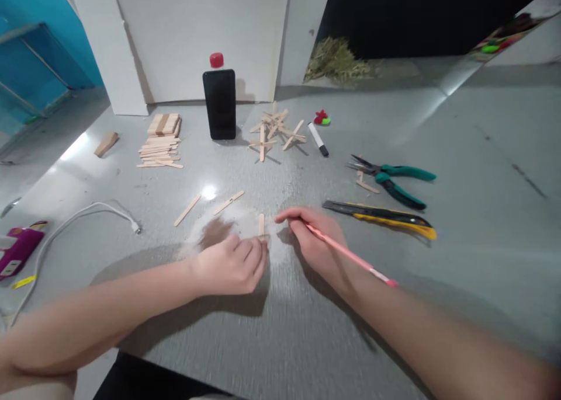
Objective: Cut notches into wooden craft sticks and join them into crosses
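Stick [262, 223] pinched in curled left hand [239, 264], lower end hidden; right hand [314, 248] grips pencil [348, 254], tip hidden.

No readable text or labels.

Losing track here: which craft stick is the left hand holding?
The craft stick pointing straight ahead from the left hand; nearby loose sticks slant and lie untouched.

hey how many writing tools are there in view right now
2. The pencil is in the right hand, and the marker lies just right of the crossed sticks. Others could be hidden behind things.
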Demonstrator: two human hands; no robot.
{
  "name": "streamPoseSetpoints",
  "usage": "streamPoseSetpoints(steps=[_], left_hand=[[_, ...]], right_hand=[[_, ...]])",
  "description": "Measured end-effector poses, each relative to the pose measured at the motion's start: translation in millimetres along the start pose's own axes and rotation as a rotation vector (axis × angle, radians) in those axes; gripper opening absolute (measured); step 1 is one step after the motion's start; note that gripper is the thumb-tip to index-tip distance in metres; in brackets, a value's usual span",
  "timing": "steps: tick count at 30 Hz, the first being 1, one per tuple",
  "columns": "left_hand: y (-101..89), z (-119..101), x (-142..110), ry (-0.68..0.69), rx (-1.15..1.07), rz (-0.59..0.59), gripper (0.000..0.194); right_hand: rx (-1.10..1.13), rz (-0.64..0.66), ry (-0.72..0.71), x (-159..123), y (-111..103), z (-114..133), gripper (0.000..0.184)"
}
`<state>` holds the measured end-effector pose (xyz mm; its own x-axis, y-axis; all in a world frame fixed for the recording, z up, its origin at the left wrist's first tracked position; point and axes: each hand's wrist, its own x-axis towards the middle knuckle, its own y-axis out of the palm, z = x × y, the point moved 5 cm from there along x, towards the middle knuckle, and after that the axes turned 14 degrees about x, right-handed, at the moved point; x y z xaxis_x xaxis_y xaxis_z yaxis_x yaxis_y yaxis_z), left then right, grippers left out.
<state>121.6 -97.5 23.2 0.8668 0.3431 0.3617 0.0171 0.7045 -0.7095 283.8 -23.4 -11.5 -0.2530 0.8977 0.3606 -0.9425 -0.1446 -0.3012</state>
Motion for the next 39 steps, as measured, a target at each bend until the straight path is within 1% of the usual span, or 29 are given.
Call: streamPoseSetpoints(steps=[2, 5, 6, 8, 9, 10, 12, 13, 15, 17, 20, 22, 26, 30, 33, 35, 38, 39], left_hand=[[8.4, 0.1, -0.2, 0.0, -0.078, 0.012, 0.02], [16.3, 7.7, -3.9, -0.075, -0.236, 0.079, 0.019], [18.9, 10.2, -4.8, -0.098, -0.291, 0.106, 0.024], [23.5, 12.7, -5.7, -0.128, -0.388, 0.149, 0.04], [25.2, 13.0, -6.0, -0.139, -0.424, 0.163, 0.043], [26.7, 12.9, -6.6, -0.156, -0.454, 0.176, 0.039], [28.6, 12.2, -8.6, -0.201, -0.49, 0.194, 0.024], [29.2, 11.7, -9.8, -0.221, -0.507, 0.201, 0.02], [29.7, 10.7, -11.7, -0.247, -0.543, 0.21, 0.019], [29.6, 11.0, -12.2, -0.264, -0.579, 0.204, 0.02], [29.4, 12.9, -11.5, -0.287, -0.604, 0.196, 0.021], [29.5, 13.1, -11.1, -0.292, -0.612, 0.193, 0.024], [29.7, 12.3, -10.6, -0.328, -0.629, 0.175, 0.026], [29.2, 13.4, -9.0, -0.397, -0.619, 0.148, 0.02], [30.1, 12.6, -8.9, -0.399, -0.615, 0.154, 0.02], [31.1, 11.7, -10.1, -0.391, -0.622, 0.156, 0.02], [32.1, 10.5, -12.7, -0.384, -0.642, 0.158, 0.021], [32.1, 10.1, -13.2, -0.374, -0.641, 0.163, 0.022]], right_hand=[[0.007, 0.009, 0.015, 0.6, -0.7, -0.6, 0.029], [0.027, 0.065, 0.019, 0.4, 0.9, -0.2, 0.029], [0.034, 0.087, 0.016, 0.5, 1.6, 1.1, 0.027], [0.044, 0.13, 0.007, 2.0, 2.7, 6.8, 0.025], [0.047, 0.149, 0.002, 3.7, 3.2, 11.3, 0.024], [0.047, 0.166, 0.0, 6.2, 3.6, 16.5, 0.023], [0.038, 0.204, 0.017, 13.1, 4.9, 26.1, 0.022], [0.03, 0.228, 0.037, 17.0, 6.0, 29.1, 0.022], [-0.014, 0.299, 0.039, 23.9, 9.4, 30.9, 0.022], [-0.118, 0.372, -0.054, 27.9, 12.9, 27.5, 0.023], [-0.258, 0.425, -0.265, 26.1, 15.2, 14.9, 0.022], [-0.261, 0.434, -0.345, 22.0, 14.5, 6.0, 0.022], [-0.235, 0.429, -0.339, 18.9, 14.2, -2.2, 0.023], [-0.243, 0.402, -0.341, 20.8, 17.4, 2.4, 0.018], [-0.215, 0.414, -0.369, 21.1, 17.3, 7.9, 0.017], [-0.165, 0.404, -0.341, 23.3, 12.6, 9.2, 0.018], [-0.082, 0.354, -0.253, 30.1, 2.5, 6.3, 0.022], [-0.064, 0.342, -0.243, 32.2, 0.1, 5.5, 0.023]])
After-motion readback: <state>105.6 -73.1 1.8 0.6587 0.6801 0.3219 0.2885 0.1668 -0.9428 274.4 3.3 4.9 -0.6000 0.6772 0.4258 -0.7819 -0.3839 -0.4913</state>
